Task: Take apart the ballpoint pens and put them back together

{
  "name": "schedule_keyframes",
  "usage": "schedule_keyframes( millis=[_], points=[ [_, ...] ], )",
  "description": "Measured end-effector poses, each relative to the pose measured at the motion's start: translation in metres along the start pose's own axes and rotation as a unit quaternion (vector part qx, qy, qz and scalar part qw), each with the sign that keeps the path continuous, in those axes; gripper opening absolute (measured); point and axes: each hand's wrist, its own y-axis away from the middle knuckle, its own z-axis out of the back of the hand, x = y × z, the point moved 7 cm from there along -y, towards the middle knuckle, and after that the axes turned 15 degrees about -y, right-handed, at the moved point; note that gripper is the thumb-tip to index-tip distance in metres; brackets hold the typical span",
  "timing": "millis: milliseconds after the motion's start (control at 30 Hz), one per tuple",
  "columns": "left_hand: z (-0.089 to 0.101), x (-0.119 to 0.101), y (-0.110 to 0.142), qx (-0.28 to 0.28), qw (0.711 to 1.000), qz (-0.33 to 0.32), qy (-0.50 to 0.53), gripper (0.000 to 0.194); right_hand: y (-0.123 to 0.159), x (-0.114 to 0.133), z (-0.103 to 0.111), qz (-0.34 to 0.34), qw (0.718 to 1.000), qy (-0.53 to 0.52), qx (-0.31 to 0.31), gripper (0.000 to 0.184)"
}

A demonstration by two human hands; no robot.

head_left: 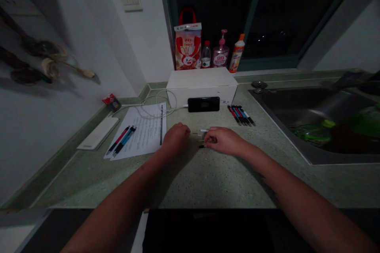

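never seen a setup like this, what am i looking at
There is no machine: a person works with bare hands, and the single picture comes from their head camera, facing forward and down. On the speckled counter, small slender parts, perhaps of a pen, lie between the left hand and the right hand; whether either hand grips one is hard to tell. Beyond them, a smartphone with a cable stands before a white box. Pens lie on printed sheets at left; more pens at right.
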Motion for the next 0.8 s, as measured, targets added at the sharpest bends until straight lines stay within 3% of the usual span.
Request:
schedule_keyframes(
  millis=[200, 433, 800],
  points=[
    [0.007, -0.004, 0.001, -0.013, 0.99, 0.039, 0.137, 0.006, 0.0, 0.0, -0.007, 0.013, 0.999, 0.029, 0.031, 0.006],
    [-0.014, -0.013, 0.002, 0.027, 0.956, -0.014, 0.293, 0.01, -0.001, 0.002, 0.013, -0.01, 0.996, 0.02, -0.089, 0.008],
    [-0.016, -0.013, 0.002, 0.046, 0.93, 0.011, 0.364, 0.011, 0.001, 0.003, 0.018, -0.005, 0.993, 0.006, -0.12, 0.007]
  ],
)
